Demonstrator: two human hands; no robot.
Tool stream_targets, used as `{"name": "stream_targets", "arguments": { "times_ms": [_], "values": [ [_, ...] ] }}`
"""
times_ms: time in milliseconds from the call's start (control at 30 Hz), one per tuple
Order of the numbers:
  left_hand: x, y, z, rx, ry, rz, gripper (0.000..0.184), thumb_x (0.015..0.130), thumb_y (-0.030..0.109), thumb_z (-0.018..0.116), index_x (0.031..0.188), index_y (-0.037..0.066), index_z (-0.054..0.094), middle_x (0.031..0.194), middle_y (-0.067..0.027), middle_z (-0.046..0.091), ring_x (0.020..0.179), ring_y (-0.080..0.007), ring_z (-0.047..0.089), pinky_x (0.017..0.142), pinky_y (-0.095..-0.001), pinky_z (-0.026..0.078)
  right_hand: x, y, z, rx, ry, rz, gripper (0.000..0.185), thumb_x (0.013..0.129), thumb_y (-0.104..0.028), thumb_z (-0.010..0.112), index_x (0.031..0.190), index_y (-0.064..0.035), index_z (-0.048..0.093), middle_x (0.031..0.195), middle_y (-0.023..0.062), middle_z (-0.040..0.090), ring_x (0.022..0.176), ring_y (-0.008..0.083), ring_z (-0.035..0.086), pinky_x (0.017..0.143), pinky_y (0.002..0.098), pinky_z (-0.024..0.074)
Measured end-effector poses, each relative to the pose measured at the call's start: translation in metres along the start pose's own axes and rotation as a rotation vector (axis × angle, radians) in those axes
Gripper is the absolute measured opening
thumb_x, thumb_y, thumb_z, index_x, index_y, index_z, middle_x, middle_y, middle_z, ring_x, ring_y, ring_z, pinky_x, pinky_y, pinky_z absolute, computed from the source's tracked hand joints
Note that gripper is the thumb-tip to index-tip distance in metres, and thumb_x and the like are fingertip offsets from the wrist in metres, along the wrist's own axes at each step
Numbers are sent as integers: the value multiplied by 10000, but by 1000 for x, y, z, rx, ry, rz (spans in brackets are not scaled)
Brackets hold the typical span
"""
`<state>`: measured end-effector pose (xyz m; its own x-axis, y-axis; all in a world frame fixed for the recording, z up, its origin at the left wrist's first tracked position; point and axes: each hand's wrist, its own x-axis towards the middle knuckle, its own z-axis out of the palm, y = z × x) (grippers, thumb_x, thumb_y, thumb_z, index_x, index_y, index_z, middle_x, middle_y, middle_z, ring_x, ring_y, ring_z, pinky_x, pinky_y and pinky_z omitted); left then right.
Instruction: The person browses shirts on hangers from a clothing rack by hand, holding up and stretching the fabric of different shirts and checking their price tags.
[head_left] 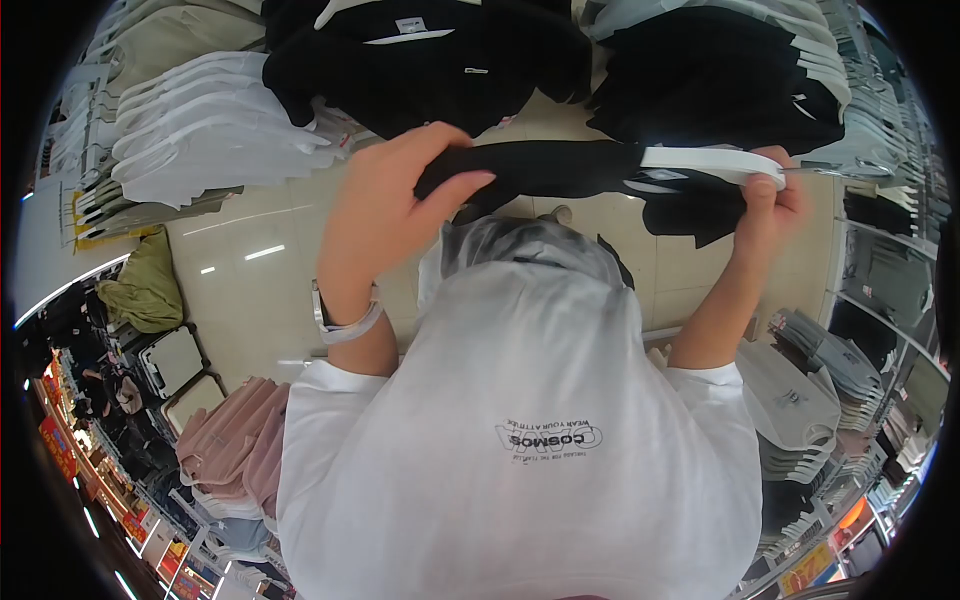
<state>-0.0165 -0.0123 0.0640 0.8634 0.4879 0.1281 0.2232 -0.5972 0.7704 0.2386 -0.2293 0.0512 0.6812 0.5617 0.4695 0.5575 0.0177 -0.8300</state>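
A black garment [560, 165] hangs on a white hanger [700, 158], stretched sideways in front of my chest. My left hand [400, 190] is closed on the garment's left end, thumb and fingers pinching the black cloth. At the other end my right hand [770, 200] grips the bare white hanger close to its metal hook [840, 170]. Loose black cloth with a small white patch droops beside the right hand. Just beyond, a black shirt [440, 65] with a neck label is on display.
White shirts [210, 130] hang at the far left, black shirts [720, 80] at the far right. Pink garments [235, 440] are at the near left, pale grey ones [790, 400] at the near right. Shelves [890, 270] line the right. Tiled floor [250, 240] shows between racks.
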Motion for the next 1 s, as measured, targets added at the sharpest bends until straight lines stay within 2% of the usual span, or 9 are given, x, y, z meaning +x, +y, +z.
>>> {"name": "stream_targets", "arguments": {
  "times_ms": [300, 367, 500, 567, 667, 767, 833, 933, 1000],
  "values": [
    [-5, 8, 17, 238, 79, 255, 190, 752, 157, 737, 794, 38, 596, 685, -97, 575, 547, -281, 553, 495, -329, 407, 8, -10, -2, 108, -6, 90, 336, 833, -301, 714, 853, 16, 604, 751, -6, 552, 677, 70, 495, 614, 220, 384],
    [-3, 11, 21, 254, 104, 263, 194, 748, 162, 743, 791, 42, 597, 684, -94, 573, 539, -278, 548, 488, -327, 404, 10, -30, 25, -226, 641, -107, 256, 885, -247, 638, 847, 3, 599, 790, 40, 596, 711, 90, 550, 615, 228, 443],
    [1, 20, 38, 249, 149, 301, 207, 739, 174, 758, 784, 51, 598, 680, -79, 576, 528, -256, 545, 473, -318, 397, -3, -67, 40, -19, 493, -347, 150, 823, -121, 679, 760, -27, 581, 831, 63, 629, 772, 173, 620, 775, 354, 499],
    [3, 27, 50, 226, 176, 348, 261, 742, 230, 757, 756, 64, 556, 644, -53, 519, 495, -232, 495, 438, -316, 362, 14, -70, 54, -404, -74, -659, 230, 782, -79, 665, 614, -59, 510, 683, 53, 577, 610, 166, 566, 650, 313, 457],
    [3, 37, 52, 207, 168, 350, 261, 731, 218, 770, 768, 64, 563, 642, -44, 522, 497, -227, 505, 443, -311, 376, 15, -56, 53, -664, -206, -596, 318, 759, -86, 653, 519, -85, 444, 525, 21, 455, 460, 172, 438, 530, 294, 334],
    [1, 43, 52, 55, 182, 305, 231, 717, 85, 757, 890, 46, 608, 728, -74, 605, 586, -228, 596, 539, -293, 455, 26, -40, 48, -509, -108, -734, 348, 762, -101, 647, 492, -106, 427, 442, -16, 355, 399, 173, 330, 498, 295, 228],
    [-2, 42, 51, -95, 245, 305, 282, 718, 19, 729, 970, 40, 604, 780, -87, 628, 639, -211, 626, 594, -277, 485, 34, -40, 41, -510, -83, -698, 361, 795, -78, 623, 491, -94, 428, 445, -6, 361, 394, 169, 338, 504, 295, 256],
    [-11, 28, 47, -330, 267, 84, 532, 715, -127, 516, 1224, 26, 481, 1014, -140, 634, 868, -197, 641, 820, -298, 493, 44, -37, 33, -491, 59, -585, 405, 869, -64, 574, 494, -65, 418, 440, 6, 357, 389, 150, 319, 513, 287, 262],
    [-17, 9, 48, -278, 256, 12, 518, 723, -108, 507, 1216, 49, 490, 966, -137, 642, 826, -219, 647, 758, -304, 501, 46, -37, 27, -502, 80, -562, 417, 877, -75, 578, 491, -66, 420, 436, 4, 352, 390, 145, 307, 519, 285, 268]
  ]
}}
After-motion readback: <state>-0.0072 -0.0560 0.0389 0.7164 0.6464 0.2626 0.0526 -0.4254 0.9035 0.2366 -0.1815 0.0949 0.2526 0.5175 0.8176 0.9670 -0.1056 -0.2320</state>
